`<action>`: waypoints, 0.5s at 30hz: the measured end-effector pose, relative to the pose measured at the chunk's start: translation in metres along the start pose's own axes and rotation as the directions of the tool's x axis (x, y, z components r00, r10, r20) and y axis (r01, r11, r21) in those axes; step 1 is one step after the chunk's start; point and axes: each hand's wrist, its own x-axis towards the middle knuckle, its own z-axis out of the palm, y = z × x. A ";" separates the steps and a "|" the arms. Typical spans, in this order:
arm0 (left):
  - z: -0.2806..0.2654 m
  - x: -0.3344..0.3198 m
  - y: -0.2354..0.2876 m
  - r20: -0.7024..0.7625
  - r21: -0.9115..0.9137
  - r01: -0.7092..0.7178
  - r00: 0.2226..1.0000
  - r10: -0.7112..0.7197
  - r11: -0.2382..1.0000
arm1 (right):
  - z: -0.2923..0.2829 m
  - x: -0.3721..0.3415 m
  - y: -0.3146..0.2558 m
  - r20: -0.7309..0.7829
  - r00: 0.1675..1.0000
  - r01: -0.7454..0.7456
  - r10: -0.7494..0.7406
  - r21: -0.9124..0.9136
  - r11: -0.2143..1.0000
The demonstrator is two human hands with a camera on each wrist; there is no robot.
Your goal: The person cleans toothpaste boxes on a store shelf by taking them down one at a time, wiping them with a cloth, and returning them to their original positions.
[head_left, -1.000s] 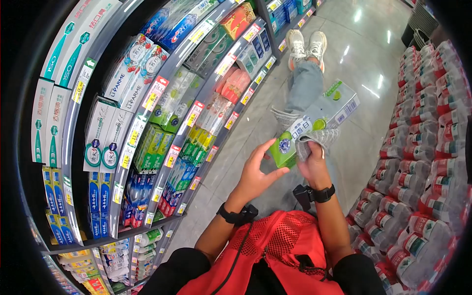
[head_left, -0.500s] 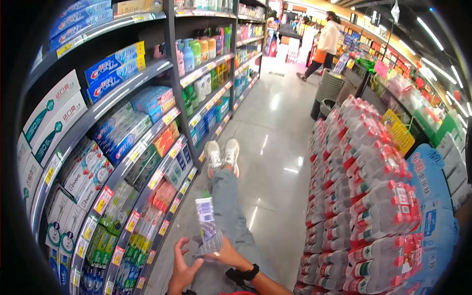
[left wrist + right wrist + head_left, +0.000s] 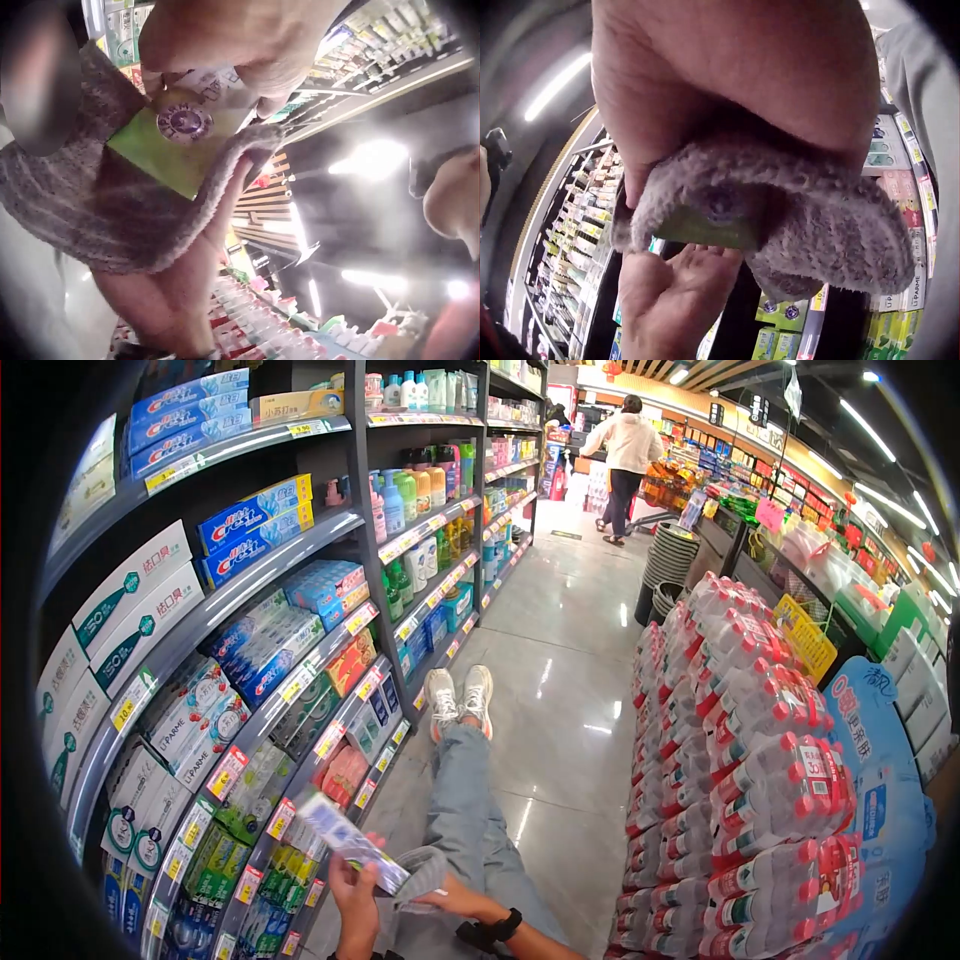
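Note:
A toothpaste box [image 3: 345, 835], pale with a green end, slants toward the shelves at the bottom of the head view. My left hand [image 3: 355, 905] holds its near side, the thumb in front. Grey knitted cloth [image 3: 425, 870] wraps the near end, and my right hand [image 3: 465, 900] grips the box through it. In the left wrist view, fingers and thumb of the left hand [image 3: 232, 45] lie on both sides of the box, whose green end [image 3: 169, 154] bears a round seal. The cloth [image 3: 832, 232] hangs loose below the right hand in the right wrist view.
Shelves of toothpaste [image 3: 255, 645] line the left side, price rails [image 3: 300, 685] facing the aisle. Shrink-wrapped bottles [image 3: 740, 810] are stacked at right. Stretched legs [image 3: 465, 790] lie on the tiled floor [image 3: 560, 760]. Farther up, a person [image 3: 625, 450] stands near stacked baskets [image 3: 670, 560].
The head view has lifted from the lap to the aisle. The box has swung left toward the shelves, and my left hand has closed onto it. The far person has moved left and away.

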 end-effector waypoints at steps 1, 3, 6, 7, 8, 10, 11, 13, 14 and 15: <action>0.000 0.001 0.002 -0.088 -0.114 -0.072 0.994 0.062 0.991 | 0.000 -0.002 0.000 0.004 1.000 0.003 -0.003 0.003 1.000; -0.003 0.003 0.003 -0.191 -0.237 -0.191 0.970 0.148 0.953 | 0.003 -0.003 0.001 -0.059 0.956 -0.283 0.286 0.053 0.958; -0.007 0.002 -0.011 -0.122 -0.054 -0.248 0.963 0.240 0.967 | 0.026 0.010 0.018 -0.212 0.884 -0.102 0.416 0.782 0.615; -0.003 -0.003 -0.010 -0.068 -0.031 -0.212 0.976 0.209 0.977 | 0.025 0.011 0.020 -0.210 0.886 -0.102 0.414 0.783 0.614; 0.000 -0.007 -0.011 -0.067 -0.029 -0.215 0.975 0.213 0.976 | 0.023 0.013 0.022 -0.191 0.909 -0.046 0.371 0.838 0.543; 0.002 -0.014 -0.016 0.152 0.324 -0.217 0.973 0.176 0.921 | 0.015 0.015 0.020 -0.176 0.931 0.006 0.321 0.885 0.466; 0.005 -0.015 -0.018 0.152 0.325 -0.219 0.972 0.178 0.920 | 0.009 0.013 0.020 -0.208 0.920 0.025 0.331 0.876 0.482; 0.009 -0.018 -0.021 0.178 0.364 -0.226 0.969 0.171 0.904 | 0.004 0.008 0.007 -0.272 0.887 0.041 0.373 0.851 0.524; 0.011 -0.019 -0.021 0.174 0.368 -0.223 0.970 0.169 0.903 | 0.003 0.006 0.011 -0.267 0.888 0.037 0.375 0.853 0.520; 0.013 -0.020 -0.018 0.152 0.392 -0.215 0.974 0.167 0.895 | 0.001 0.006 0.014 -0.278 0.885 0.046 0.373 0.850 0.524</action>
